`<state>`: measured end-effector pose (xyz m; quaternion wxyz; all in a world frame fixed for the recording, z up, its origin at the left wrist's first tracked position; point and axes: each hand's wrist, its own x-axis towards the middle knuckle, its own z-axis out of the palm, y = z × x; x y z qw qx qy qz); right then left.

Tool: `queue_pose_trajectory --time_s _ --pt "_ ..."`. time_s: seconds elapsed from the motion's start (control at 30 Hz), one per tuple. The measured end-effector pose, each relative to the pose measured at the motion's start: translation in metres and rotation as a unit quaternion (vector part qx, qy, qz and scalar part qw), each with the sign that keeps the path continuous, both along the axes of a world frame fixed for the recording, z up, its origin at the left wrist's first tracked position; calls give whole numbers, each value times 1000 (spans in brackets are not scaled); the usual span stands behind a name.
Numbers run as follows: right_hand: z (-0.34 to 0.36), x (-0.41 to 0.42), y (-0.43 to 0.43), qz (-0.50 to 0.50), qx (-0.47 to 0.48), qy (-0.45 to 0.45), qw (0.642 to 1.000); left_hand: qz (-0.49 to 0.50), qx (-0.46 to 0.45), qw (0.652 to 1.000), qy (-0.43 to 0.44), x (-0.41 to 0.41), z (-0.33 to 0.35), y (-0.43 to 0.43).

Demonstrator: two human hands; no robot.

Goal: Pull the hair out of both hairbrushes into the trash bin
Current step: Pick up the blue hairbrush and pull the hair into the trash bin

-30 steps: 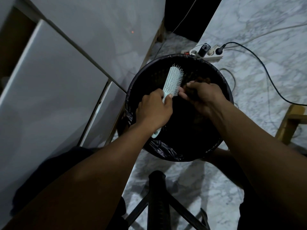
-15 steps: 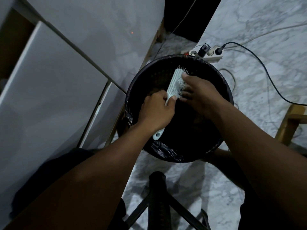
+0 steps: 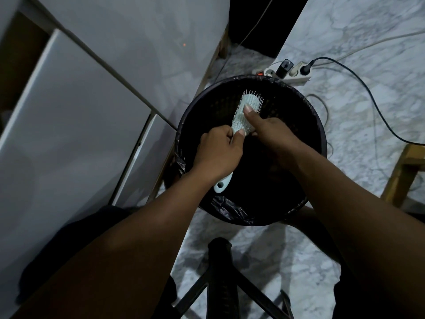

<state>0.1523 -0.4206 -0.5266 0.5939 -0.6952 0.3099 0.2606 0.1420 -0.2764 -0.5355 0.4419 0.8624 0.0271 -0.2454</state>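
- Since one second ago, the right hand (image 3: 273, 132) has let go of the dark tuft of hair it was pulling away and has come back onto the hairbrush (image 3: 246, 113); now its thumb lies flat along the bristle pad.
- I judge from this that one pull is finished and a new one begins, so this brush is probably not yet clean. A second brush is not visible.
- The hairbrush stays over the open trash bin (image 3: 190, 125), with its head pointing away from the person and the bristles turned up.
- Left hand (image 3: 218, 153) is wrapped tightly on the handle, whose end sticks out below the fist.
- Right grip pinches the brush head, thumb on top and the other fingers hidden under it.
- Both forearms reach forward over the bin, which stands on the marble floor (image 3: 368, 125).
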Motion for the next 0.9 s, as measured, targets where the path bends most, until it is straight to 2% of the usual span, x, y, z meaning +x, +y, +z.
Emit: queue_pose_trajectory --time_s 0.2,0.27,0.37,0.5,0.6,0.73,0.9 --pt "-17 0 -6 -2 -147 -53 988 9 49 999 1 1 -4 5" --pt "-25 0 -13 -23 -169 -67 983 27 60 998 -1 3 -4 7" --pt "-35 1 -20 -41 -149 -54 987 53 79 995 3 6 -5 9" --pt "-28 -1 -13 0 -100 13 995 20 91 995 16 3 -6 9" --pt "-24 0 -9 -52 -56 4 997 5 86 996 24 3 -6 9" --pt "-18 1 -3 -138 61 -15 988 -19 32 998 47 1 -2 5" --pt "-17 -1 -4 -190 -28 -66 979 -22 -24 998 52 1 3 1"
